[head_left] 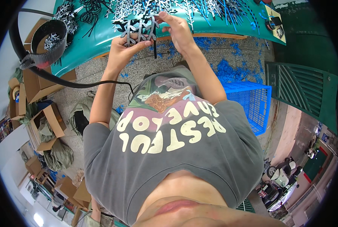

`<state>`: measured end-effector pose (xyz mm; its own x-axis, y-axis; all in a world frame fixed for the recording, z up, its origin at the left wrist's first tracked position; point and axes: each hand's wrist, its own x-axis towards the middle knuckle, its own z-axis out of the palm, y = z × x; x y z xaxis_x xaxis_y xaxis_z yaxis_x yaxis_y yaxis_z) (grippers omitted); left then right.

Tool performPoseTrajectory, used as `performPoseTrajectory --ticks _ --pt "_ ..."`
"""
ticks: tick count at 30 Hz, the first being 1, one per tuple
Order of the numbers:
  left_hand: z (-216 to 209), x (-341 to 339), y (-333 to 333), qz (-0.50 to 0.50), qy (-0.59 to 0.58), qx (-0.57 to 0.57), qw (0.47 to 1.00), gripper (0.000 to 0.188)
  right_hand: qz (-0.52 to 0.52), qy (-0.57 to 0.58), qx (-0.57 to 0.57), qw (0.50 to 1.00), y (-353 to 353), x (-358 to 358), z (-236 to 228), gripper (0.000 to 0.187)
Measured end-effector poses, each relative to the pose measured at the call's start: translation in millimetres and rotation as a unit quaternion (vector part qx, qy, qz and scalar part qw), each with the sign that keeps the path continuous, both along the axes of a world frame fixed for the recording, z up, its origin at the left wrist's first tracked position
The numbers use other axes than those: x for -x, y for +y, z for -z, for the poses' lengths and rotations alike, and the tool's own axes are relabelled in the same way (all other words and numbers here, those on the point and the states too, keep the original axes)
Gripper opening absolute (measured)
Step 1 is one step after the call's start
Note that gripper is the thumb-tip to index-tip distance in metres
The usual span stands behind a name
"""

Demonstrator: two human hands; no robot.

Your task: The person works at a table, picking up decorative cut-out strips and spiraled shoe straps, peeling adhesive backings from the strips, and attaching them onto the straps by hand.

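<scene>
My left hand (123, 53) is closed around several grey leaf-shaped strips (140, 32) with dark edges, held up at the table's front edge. The strips stand side by side across the fingers, and a narrow black end (155, 50) hangs below them. Just to their right, my right hand (179, 34) is raised with its fingers bent and apart, fingertips close to the rightmost strip. Whether they touch it is hard to make out. Beyond both hands, many similar strips (191, 15) and blue ones (229, 11) lie spread on the green table (97, 41).
A black ring-shaped holder (49, 38) on a curved arm stands at left, with strips gathered in it. Cardboard boxes (44, 87) crowd the left floor. A blue plastic crate (252, 102) sits right of me, near blue scraps (229, 70). Black cords (91, 11) lie on the table.
</scene>
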<state>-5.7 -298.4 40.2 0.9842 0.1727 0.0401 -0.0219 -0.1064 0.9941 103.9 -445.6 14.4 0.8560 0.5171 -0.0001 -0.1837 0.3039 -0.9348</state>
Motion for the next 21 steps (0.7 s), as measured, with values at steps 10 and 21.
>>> performPoseTrajectory --ticks 10,21 --pt "2 4 3 -0.018 -0.02 -0.061 0.998 0.015 0.081 -0.111 -0.104 0.985 -5 3 -32 0.012" --pt "-10 9 1 -0.016 -0.129 -0.249 0.96 0.016 0.042 -0.125 -0.048 0.99 -4 0 -27 0.014"
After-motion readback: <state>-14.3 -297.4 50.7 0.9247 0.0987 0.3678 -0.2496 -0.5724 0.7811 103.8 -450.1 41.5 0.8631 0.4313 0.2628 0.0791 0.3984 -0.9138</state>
